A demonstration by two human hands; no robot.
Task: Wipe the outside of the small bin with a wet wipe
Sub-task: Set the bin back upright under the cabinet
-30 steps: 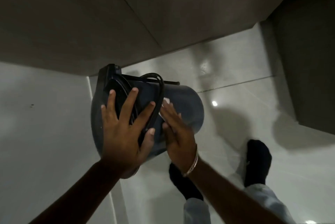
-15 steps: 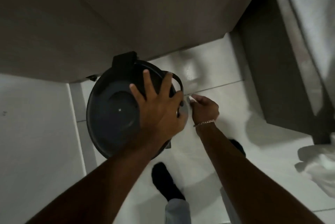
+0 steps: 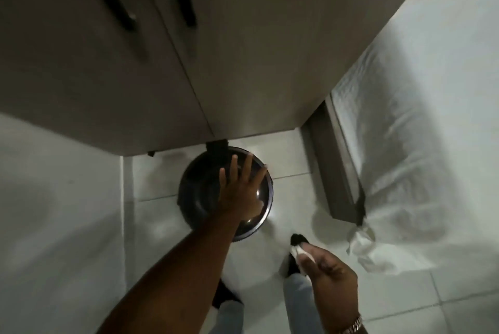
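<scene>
The small dark round bin stands upright on the white tiled floor, close against the cabinet, seen from straight above with its lid shut. My left hand lies flat on the lid with the fingers spread. My right hand is nearer to me and to the right, away from the bin, pinching a white wet wipe between thumb and fingers.
A tall grey-brown cabinet with two dark handles rises behind the bin. A bed with a white sheet fills the right side, on a grey frame. My feet in dark socks stand just below the bin.
The bin went from tilted in both hands to standing upright on the floor. My right hand left its side and drew back toward me with the wipe. The view rose.
</scene>
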